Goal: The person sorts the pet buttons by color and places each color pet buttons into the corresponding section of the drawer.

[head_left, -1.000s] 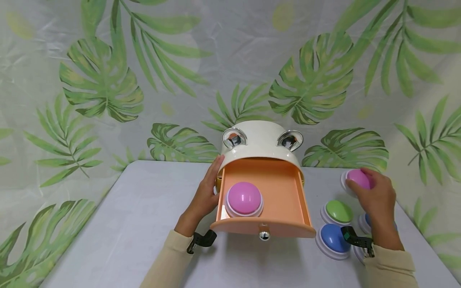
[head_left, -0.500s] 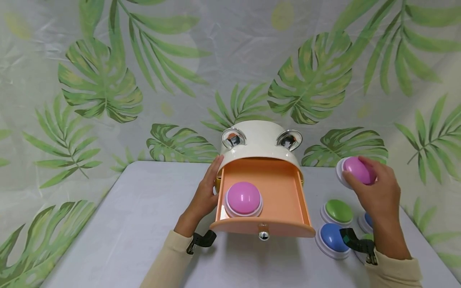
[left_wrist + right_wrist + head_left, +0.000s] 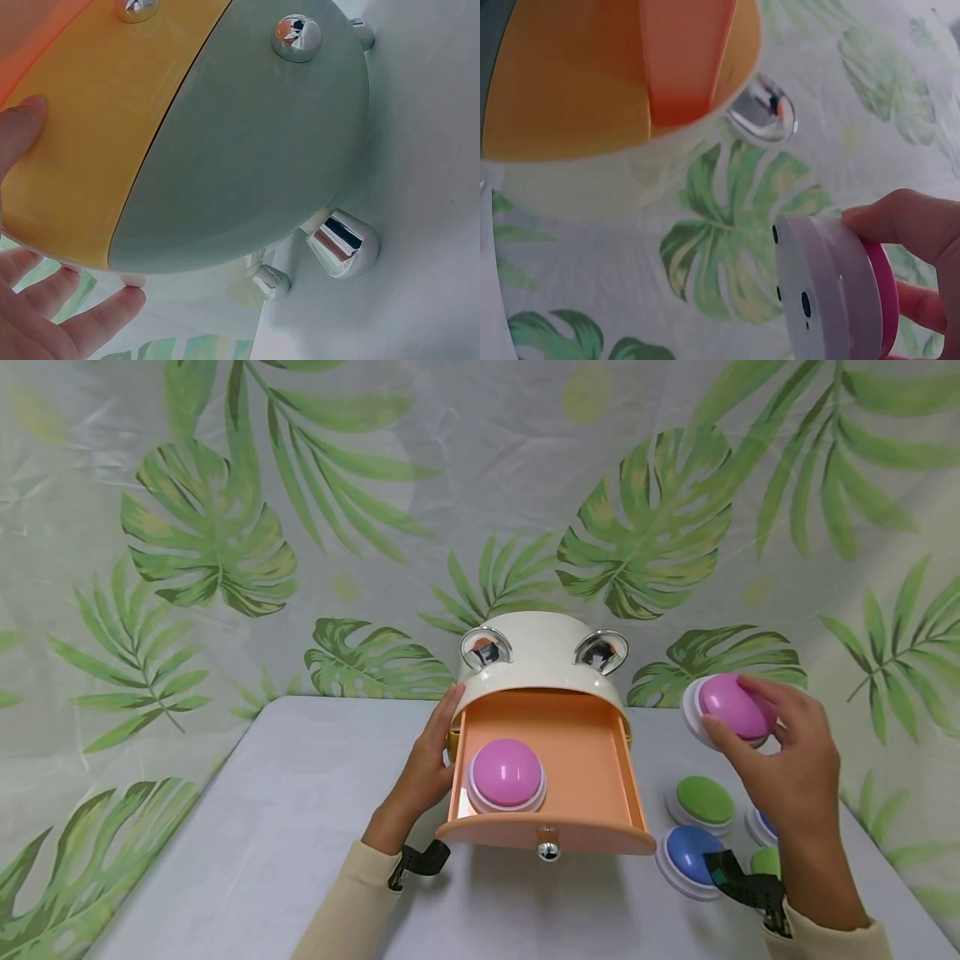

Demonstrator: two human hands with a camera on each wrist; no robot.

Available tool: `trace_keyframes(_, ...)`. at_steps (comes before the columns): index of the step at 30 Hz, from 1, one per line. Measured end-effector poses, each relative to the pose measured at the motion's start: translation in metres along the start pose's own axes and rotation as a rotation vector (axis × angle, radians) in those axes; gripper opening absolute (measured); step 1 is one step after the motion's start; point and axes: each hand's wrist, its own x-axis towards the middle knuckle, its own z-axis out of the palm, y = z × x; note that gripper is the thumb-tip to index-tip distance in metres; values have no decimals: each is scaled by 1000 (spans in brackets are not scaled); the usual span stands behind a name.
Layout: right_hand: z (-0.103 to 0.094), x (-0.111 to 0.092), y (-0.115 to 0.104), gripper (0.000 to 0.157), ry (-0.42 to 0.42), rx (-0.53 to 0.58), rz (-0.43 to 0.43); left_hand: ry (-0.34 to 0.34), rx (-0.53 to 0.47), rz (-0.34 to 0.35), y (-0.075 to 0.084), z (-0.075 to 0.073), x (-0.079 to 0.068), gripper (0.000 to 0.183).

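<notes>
A white toy cabinet [image 3: 536, 647] with shiny round eyes stands at the back middle of the table, its orange drawer [image 3: 573, 760] pulled out. My left hand [image 3: 429, 768] holds the cabinet's left side; in the left wrist view the thumb [image 3: 22, 127] lies on its yellow front panel [image 3: 97, 142] and the fingers reach round the outer shell. One pink-domed push button [image 3: 507, 774] sits in the drawer's left part. My right hand [image 3: 802, 752] pinches another pink push button [image 3: 733, 708], raised and tilted right of the cabinet. The right wrist view shows its white underside [image 3: 810, 292] with dark holes.
On the table at right, below my right hand, are a green button [image 3: 705, 800], a blue button [image 3: 692, 855] and others partly hidden by the wrist. The drawer's silver knob [image 3: 549, 850] faces me. A leaf-print cloth [image 3: 360, 527] hangs behind the table [image 3: 315, 777].
My right hand has lifted the pink button from beyond the green one, moving it up and left toward the cabinet. The left hand and drawer have stayed put.
</notes>
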Motion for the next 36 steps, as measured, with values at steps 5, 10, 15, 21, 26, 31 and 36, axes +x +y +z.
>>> trace_keyframes(5,3,-9,-12,62,-8,89,-165,-4,2,-8,1,-1,0,82)
trace_keyframes(10,10,-13,-18,66,-59,160,-289,-3,7,-15,3,-2,1,84)
trace_keyframes(15,16,-19,-21,71,-122,201,-362,-3,9,-10,3,-1,0,84)
trace_keyframes(21,25,-25,-25,75,-204,258,-425,-6,4,-13,2,-1,0,84)
trace_keyframes(26,32,-30,-27,79,-253,269,-504,-4,2,-6,0,-1,0,81)
trace_keyframes(31,40,-35,-27,78,-289,231,-543,-5,5,-8,0,-1,0,82)
trace_keyframes(36,47,-40,-28,76,-330,222,-559,-8,5,-16,0,0,0,83)
